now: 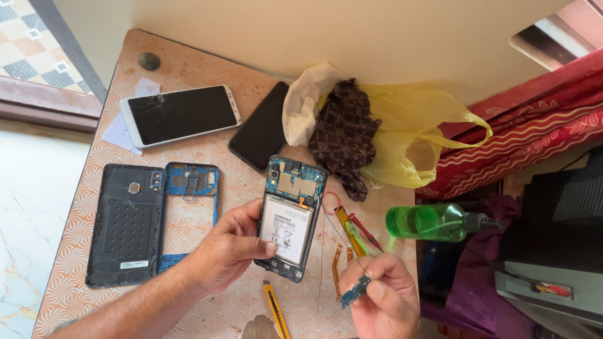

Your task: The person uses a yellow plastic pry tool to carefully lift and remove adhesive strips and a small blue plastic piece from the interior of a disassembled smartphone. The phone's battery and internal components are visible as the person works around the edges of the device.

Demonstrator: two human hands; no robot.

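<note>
Nearest the camera, the right hand (384,300) pinched a small blue circuit board (355,291) between thumb and fingertips, fingers closed tight on it, with thin wires trailing up from it toward the opened phone (289,217). The left hand (227,249) gripped that phone from its left edge, thumb laid across the white battery (286,228) and fingers wrapped behind, tilting the open back up, likely so the inner parts faced the eye. Just beyond the right fingertips lay a red-handled screwdriver (365,231), yellow tweezers (349,229) and orange ribbon strips (337,269), seemingly kept within easy reach. Below the left thumb sat a yellow cutter (276,312). Left of the left wrist, the black back cover (125,224) and blue frame (188,213) lay flat side by side on the patterned table (207,69), apparently set aside. Farther up rested a white phone (180,115), a black phone (262,134), a dark cloth (341,134) on a yellow bag (408,132), and, right of the fingers, a green spray bottle (433,222) on its side.
</note>
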